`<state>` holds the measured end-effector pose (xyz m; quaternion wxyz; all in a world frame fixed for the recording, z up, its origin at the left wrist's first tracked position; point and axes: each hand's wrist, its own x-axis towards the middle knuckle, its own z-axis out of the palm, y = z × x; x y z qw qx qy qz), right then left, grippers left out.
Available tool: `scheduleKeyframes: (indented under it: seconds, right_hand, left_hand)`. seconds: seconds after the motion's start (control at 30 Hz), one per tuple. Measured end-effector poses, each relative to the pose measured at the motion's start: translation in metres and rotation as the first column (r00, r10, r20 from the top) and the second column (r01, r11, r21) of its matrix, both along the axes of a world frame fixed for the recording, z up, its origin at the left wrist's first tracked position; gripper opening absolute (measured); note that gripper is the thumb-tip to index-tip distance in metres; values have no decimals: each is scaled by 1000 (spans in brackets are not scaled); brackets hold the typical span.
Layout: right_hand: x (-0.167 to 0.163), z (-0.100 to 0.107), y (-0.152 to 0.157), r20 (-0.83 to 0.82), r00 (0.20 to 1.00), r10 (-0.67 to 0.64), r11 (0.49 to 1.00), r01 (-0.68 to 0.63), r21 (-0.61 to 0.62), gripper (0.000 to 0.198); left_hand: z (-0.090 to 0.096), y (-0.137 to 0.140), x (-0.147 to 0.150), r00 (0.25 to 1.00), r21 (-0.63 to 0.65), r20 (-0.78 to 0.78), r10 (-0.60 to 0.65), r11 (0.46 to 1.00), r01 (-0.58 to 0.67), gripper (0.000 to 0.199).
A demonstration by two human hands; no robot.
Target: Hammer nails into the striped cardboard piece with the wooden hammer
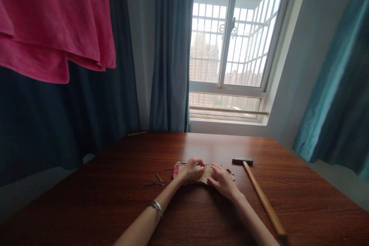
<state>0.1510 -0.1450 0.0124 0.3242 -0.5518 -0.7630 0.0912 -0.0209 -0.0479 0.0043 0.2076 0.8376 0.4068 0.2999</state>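
A flat beige dotted piece with pink at its left end (176, 170) lies on the table in front of me. My left hand (193, 170) rests over its left half, fingers curled in and thumb drawn close to them. Whatever is in that pinch is too small to name. A thin upright sliver (205, 166), perhaps a nail, shows beside those fingertips. On the right half, my right hand (224, 181) lies with fingers stretched and thumb apart, touching the piece. Several loose nails (158, 178) are scattered to the left of it.
To the right lies a hammer (263, 196), its dark head away from me and its wooden handle toward me. The brown wooden table (115, 200) reaches to the window wall. Blue curtains (171, 46) hang behind, and a pink cloth (57, 19) hangs at upper left.
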Motion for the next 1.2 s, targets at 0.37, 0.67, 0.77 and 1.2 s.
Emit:
scheduleKeyframes:
  seconds: [0.37,0.67,0.77,1.2]
  right_hand:
    - [-1,-21,12,88,995,-39,999,40,-8,59]
    - [-1,-23,13,130,990,-46,999,45,10,61]
    - [-1,-23,13,137,990,-45,999,43,15,61]
    - [-1,-23,12,152,987,-43,999,40,25,60]
  left_hand:
    - [2,-2,1,999,20,-33,-24,999,25,18]
    - [3,-5,0,998,63,9,-61,996,60,17]
    - [3,-5,1,999,56,-2,-45,997,45,16]
    - [1,-5,2,999,78,-16,-34,996,35,14]
